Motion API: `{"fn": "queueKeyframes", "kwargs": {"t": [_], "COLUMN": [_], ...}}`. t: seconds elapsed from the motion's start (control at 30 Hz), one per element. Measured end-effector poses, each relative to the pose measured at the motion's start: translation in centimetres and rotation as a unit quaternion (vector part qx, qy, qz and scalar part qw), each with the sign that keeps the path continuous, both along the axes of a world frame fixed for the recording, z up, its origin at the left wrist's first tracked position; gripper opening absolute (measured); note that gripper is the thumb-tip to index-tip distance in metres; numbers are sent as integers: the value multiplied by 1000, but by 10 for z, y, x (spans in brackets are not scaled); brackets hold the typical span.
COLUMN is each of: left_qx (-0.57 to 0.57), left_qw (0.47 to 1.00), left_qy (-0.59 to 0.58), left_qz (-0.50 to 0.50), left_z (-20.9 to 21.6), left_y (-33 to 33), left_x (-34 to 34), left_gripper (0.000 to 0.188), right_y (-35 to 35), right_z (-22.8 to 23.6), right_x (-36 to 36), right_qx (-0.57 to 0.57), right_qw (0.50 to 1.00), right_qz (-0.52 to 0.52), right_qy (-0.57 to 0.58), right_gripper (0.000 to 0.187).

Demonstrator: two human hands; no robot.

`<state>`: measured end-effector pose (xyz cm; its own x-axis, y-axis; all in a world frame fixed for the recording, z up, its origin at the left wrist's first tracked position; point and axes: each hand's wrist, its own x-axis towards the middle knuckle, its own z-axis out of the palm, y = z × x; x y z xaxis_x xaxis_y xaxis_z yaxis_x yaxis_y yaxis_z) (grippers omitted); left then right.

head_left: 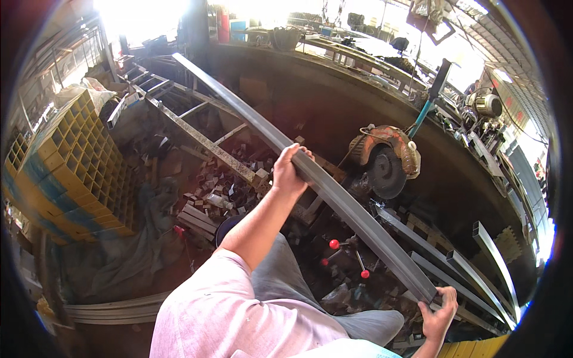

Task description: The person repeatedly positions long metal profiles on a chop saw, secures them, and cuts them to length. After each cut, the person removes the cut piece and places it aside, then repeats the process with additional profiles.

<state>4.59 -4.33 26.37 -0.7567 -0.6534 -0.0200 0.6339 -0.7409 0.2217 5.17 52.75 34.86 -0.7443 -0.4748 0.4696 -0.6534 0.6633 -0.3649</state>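
A long grey square metal tube (365, 225) slants across the view, from the far left down to the near right. My left hand (290, 172) is closed around it near the middle, thumb on top. At its near end my right hand (440, 313) grips the tube with the thumb and fingers. Beyond the tube stands a cut-off saw with a worn orange guard (391, 140), a dark round blade (387, 173) and a raised handle (440, 80). Red ball-ended levers (365, 274) lie below the tube, close to my knees.
Several metal tubes (459, 262) rest on the right. A pale ladder-like frame (197, 143) reaches away at left, beside many small cut pieces (224, 188). Yellow stacked square-celled boxes (83, 161) stand far left. A cluttered bench (352, 59) runs along the back, with a motor (486, 105).
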Motion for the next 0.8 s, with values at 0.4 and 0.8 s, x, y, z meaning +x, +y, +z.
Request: {"fn": "queueKeyframes", "kwargs": {"t": [0.4, 0.8], "left_qx": [-117, -150], "left_qw": [981, 963], "left_qy": [70, 59], "left_qz": [-139, -216], "left_z": [60, 74], "left_y": [131, 201], "left_x": [-30, -47], "left_gripper": [28, 36], "right_y": [122, 198], "right_z": [28, 4], "right_x": [111, 172], "right_qx": [9, -18], "right_qw": [996, 976], "right_qz": [-93, -191], "right_qy": [11, -103], "right_gripper": [46, 45]}}
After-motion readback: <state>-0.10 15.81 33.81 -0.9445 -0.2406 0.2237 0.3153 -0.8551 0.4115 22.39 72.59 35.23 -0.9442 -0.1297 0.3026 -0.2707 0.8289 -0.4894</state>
